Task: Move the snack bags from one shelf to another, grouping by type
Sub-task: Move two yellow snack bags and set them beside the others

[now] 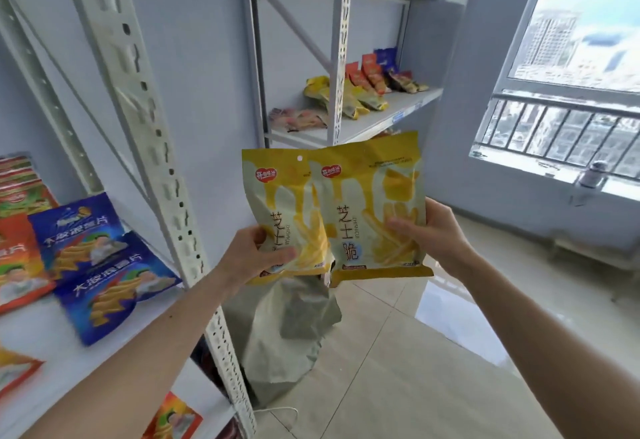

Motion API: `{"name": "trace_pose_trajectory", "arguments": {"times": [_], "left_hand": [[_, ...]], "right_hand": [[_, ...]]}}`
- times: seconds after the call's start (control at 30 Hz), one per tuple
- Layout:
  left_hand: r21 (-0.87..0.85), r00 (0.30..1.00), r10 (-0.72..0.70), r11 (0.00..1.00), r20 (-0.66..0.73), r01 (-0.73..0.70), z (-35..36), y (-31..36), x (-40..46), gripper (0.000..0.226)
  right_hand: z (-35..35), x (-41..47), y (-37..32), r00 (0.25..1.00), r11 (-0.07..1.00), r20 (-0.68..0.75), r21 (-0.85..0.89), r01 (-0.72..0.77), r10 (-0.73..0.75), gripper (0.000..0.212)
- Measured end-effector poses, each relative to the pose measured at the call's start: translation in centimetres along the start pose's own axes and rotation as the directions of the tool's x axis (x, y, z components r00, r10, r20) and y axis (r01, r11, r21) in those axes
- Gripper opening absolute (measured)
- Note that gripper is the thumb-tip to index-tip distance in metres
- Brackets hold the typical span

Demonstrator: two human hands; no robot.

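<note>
I hold two matching yellow cheese-stick snack bags upright in front of me, side by side and overlapping. My left hand grips the left yellow bag at its lower corner. My right hand grips the right yellow bag by its right edge, thumb on the front. Both bags hang in the air between the near shelf at the left and the far shelf ahead. On the far shelf lie more yellow bags.
Two blue chip bags and red-orange bags lie on the near shelf. Red, blue and pink bags sit on the far shelf. A perforated white upright stands beside my left arm. A grey-green sack rests on the tiled floor. A window is at the right.
</note>
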State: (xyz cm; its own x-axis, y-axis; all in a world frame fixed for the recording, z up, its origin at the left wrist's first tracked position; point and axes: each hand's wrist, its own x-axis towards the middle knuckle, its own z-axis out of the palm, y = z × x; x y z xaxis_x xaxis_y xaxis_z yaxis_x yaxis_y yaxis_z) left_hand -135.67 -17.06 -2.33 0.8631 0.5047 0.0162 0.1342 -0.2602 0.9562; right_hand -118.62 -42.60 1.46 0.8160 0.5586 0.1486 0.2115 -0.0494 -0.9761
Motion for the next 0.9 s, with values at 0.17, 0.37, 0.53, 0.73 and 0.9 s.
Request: {"name": "trace_pose_trajectory", "arguments": {"times": [0.17,0.37,0.53,0.73,0.9], "left_hand": [[-0.016,0.999,0.018,1.0,0.03,-0.017,4.1,1.3,8.1,0.035],[-0.035,0.992,0.06,0.998,0.113,-0.056,7.7,2.9,20.3,0.039],[-0.033,0.985,0.064,0.998,0.159,-0.059,11.0,4.9,29.9,0.037],[0.009,0.982,0.049,0.999,0.181,-0.051,16.5,5.9,41.1,0.04],[-0.012,0.986,0.056,0.998,0.159,-0.054,22.0,7.0,49.7,0.036]], "right_hand": [[-4.3,6.5,1.9,0.999,1.0,-0.038,-0.012,0.009,-0.009,0.024],[-8.9,16.2,3.0,0.995,1.0,-0.104,-0.012,0.007,-0.008,0.022],[-13.1,24.0,4.1,0.987,1.0,-0.163,0.01,0.008,-0.006,0.022],[-19.0,33.1,7.1,0.977,1.0,-0.212,0.014,0.009,-0.005,0.021],[-25.2,41.6,9.4,0.98,1.0,-0.199,0.018,0.021,-0.017,0.024]]}}
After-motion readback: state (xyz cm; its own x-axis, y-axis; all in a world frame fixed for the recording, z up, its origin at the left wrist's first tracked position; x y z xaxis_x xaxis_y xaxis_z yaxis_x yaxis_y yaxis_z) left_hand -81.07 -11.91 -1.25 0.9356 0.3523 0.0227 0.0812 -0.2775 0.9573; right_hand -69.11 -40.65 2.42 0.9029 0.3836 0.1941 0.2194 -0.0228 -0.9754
